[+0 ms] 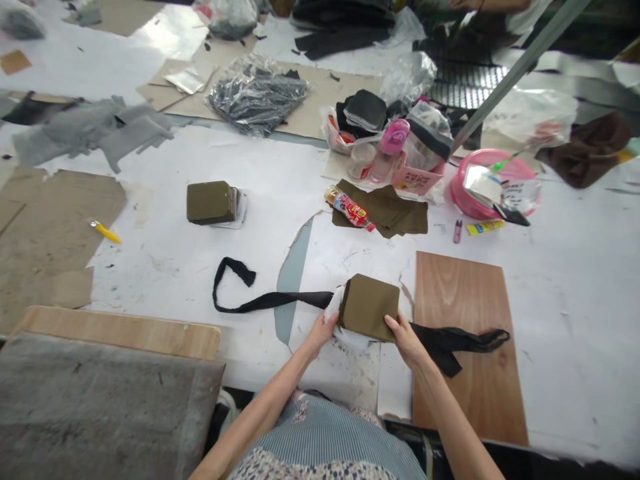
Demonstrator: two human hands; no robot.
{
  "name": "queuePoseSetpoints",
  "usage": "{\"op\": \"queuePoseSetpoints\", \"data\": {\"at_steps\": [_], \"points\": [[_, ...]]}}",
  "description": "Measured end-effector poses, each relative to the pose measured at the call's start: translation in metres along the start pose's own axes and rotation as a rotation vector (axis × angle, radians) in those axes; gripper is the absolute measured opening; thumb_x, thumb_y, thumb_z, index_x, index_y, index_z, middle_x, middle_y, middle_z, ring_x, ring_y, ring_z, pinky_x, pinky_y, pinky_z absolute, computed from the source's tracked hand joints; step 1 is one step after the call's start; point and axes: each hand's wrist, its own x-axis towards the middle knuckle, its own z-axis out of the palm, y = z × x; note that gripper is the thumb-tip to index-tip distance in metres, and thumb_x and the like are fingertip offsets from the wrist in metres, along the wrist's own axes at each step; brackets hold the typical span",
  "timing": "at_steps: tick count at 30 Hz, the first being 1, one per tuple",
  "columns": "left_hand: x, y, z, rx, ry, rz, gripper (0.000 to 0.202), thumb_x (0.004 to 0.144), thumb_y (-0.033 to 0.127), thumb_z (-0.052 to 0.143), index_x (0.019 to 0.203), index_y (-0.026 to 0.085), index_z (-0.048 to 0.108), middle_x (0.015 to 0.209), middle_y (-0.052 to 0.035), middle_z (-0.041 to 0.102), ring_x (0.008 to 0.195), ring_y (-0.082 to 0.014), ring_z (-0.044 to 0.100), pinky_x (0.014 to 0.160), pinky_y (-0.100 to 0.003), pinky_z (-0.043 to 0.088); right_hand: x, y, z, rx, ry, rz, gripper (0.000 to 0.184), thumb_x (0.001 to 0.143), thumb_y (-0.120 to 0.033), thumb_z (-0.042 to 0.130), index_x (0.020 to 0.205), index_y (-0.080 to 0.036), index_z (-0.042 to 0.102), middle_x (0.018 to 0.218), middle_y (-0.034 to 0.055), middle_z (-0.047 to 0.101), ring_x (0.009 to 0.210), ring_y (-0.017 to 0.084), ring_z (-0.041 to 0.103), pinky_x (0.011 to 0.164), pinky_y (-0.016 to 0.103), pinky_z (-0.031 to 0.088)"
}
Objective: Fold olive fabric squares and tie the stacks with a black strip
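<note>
Both my hands grip a stack of olive-green fabric pieces with cut corners, at the near middle of the table. My left hand is closed on its left edge, where some white paper shows. At the lower right edge, my right hand pinches the stack with the thumb on top. A black fabric strip runs out from beneath it to the left and curls at its end. Its other part lies to the right over a wooden board. Farther back on the left sits a second olive stack.
A red-labelled bottle lies on olive cloth. Behind are a pink basin, a pink box and bagged dark pieces. A yellow-handled cutter lies left; a grey-covered board is at near left.
</note>
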Motion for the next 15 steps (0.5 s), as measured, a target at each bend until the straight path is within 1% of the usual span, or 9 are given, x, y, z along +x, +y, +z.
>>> {"op": "queuePoseSetpoints", "data": {"at_steps": [2, 4, 6, 8, 9, 12, 14, 15], "points": [[0.0, 0.001, -0.007, 0.103, 0.022, 0.04, 0.042, 0.082, 0.048, 0.061, 0.112, 0.019, 0.067, 0.112, -0.0096, 0.069, 0.111, -0.0301, 0.059, 0.088, -0.035, 0.05, 0.0, 0.001, -0.001, -0.006, -0.012, -0.015, 0.056, 0.074, -0.046, 0.073, 0.125, -0.028, 0.057, 0.125, 0.0029, 0.064, 0.118, 0.023, 0.057, 0.101, 0.034, 0.047], [0.0, 0.002, -0.016, 0.154, 0.047, 0.035, 0.035, 0.078, 0.045, 0.066, 0.102, 0.021, 0.07, 0.103, -0.0082, 0.071, 0.106, -0.03, 0.061, 0.088, -0.034, 0.048, -0.002, 0.0, 0.001, -0.027, -0.023, -0.034, 0.058, 0.074, -0.045, 0.074, 0.127, -0.029, 0.055, 0.129, 0.0028, 0.062, 0.121, 0.023, 0.056, 0.103, 0.034, 0.046], [-0.001, 0.001, -0.023, 0.209, 0.067, 0.017, 0.028, 0.074, 0.045, 0.07, 0.09, 0.022, 0.071, 0.087, -0.0066, 0.071, 0.094, -0.0286, 0.063, 0.083, -0.033, 0.048, -0.004, -0.002, 0.006, -0.054, -0.02, -0.051, 0.063, 0.073, -0.044, 0.074, 0.13, -0.029, 0.053, 0.132, 0.0032, 0.06, 0.124, 0.023, 0.053, 0.105, 0.035, 0.045], [-0.003, 0.0, -0.028, 0.256, 0.084, 0.005, 0.026, 0.072, 0.047, 0.072, 0.079, 0.022, 0.07, 0.072, -0.0044, 0.066, 0.081, -0.0252, 0.062, 0.074, -0.03, 0.048, -0.004, -0.002, 0.01, -0.074, -0.004, -0.051, 0.069, 0.071, -0.047, 0.075, 0.133, -0.029, 0.05, 0.135, 0.0039, 0.058, 0.126, 0.025, 0.052, 0.107, 0.038, 0.043], [-0.005, 0.0, -0.029, 0.274, 0.09, 0.005, 0.028, 0.071, 0.048, 0.072, 0.077, 0.021, 0.069, 0.068, -0.0034, 0.063, 0.075, -0.023, 0.061, 0.07, -0.028, 0.047, -0.003, -0.001, 0.011, -0.085, 0.007, -0.043, 0.072, 0.07, -0.049, 0.076, 0.134, -0.029, 0.049, 0.136, 0.0044, 0.056, 0.127, 0.026, 0.051, 0.108, 0.039, 0.043], [-0.009, 0.006, -0.039, 0.302, 0.108, 0.024, 0.035, 0.069, 0.051, 0.072, 0.083, 0.019, 0.07, 0.064, -0.002, 0.06, 0.062, -0.018, 0.057, 0.058, -0.026, 0.043, -0.001, 0.004, 0.005, -0.149, 0.028, -0.019, 0.08, 0.066, -0.056, 0.075, 0.136, -0.029, 0.047, 0.14, 0.0067, 0.053, 0.129, 0.028, 0.049, 0.107, 0.041, 0.045], [-0.009, 0.019, -0.055, 0.297, 0.091, 0.018, 0.042, 0.067, 0.052, 0.074, 0.091, 0.017, 0.069, 0.064, -0.0022, 0.061, 0.057, -0.0164, 0.057, 0.052, -0.025, 0.042, 0.004, 0.007, -0.011, -0.237, 0.05, -0.051, 0.082, 0.066, -0.061, 0.073, 0.138, -0.03, 0.046, 0.138, 0.0097, 0.055, 0.127, 0.03, 0.051, 0.102, 0.042, 0.048], [-0.007, 0.028, -0.067, 0.285, 0.06, -0.002, 0.044, 0.068, 0.052, 0.072, 0.093, 0.016, 0.068, 0.066, -0.0022, 0.062, 0.056, -0.0156, 0.057, 0.051, -0.025, 0.042, 0.01, 0.005, -0.022, -0.305, 0.084, -0.104, 0.083, 0.067, -0.062, 0.07, 0.139, -0.03, 0.046, 0.137, 0.0107, 0.056, 0.126, 0.031, 0.053, 0.1, 0.042, 0.05]]}}
